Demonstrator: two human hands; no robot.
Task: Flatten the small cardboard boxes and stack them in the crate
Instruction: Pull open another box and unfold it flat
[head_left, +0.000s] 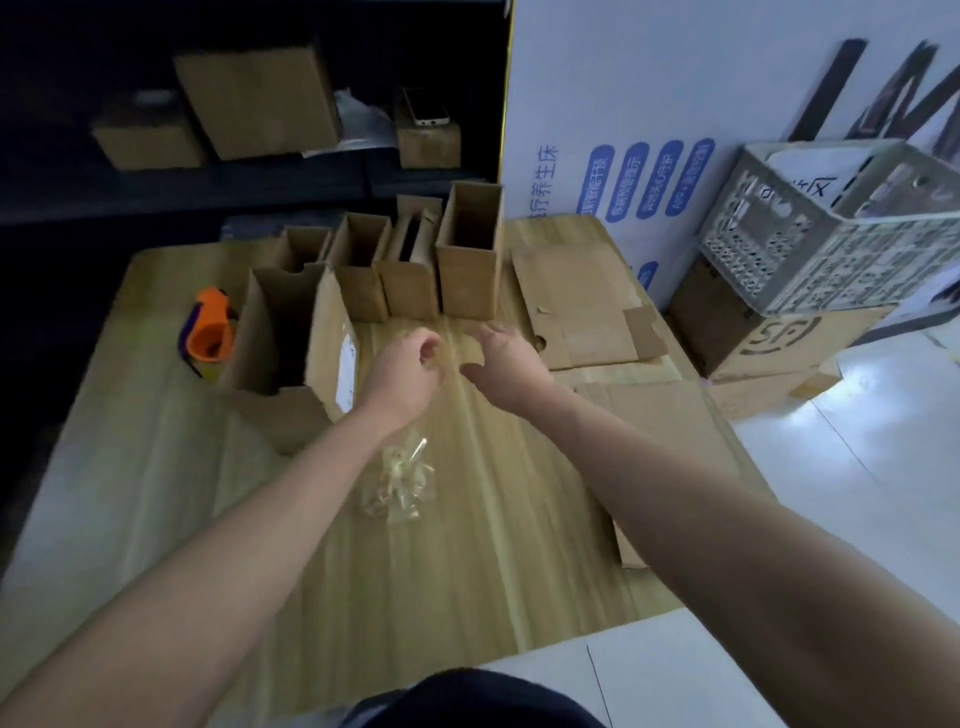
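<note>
Several small open cardboard boxes stand in a row at the back of the wooden table (156, 493), the tallest box (470, 249) at the right end. A larger open box (291, 332) with a white label stands at the left. Flattened cardboard (576, 306) lies at the table's right side. The grey perforated crate (841, 228) sits on cartons at the far right. My left hand (408, 364) hovers over the table middle, fingers loosely curled and holding nothing. My right hand (506, 358) is beside it, fingers spread, just in front of the row of boxes.
An orange tape dispenser (208, 332) lies left of the large box. Crumpled clear tape (400, 478) lies on the table under my left forearm. A big white printed carton (649, 104) stands behind the table. More boxes sit on a dark shelf (260, 98) at the back.
</note>
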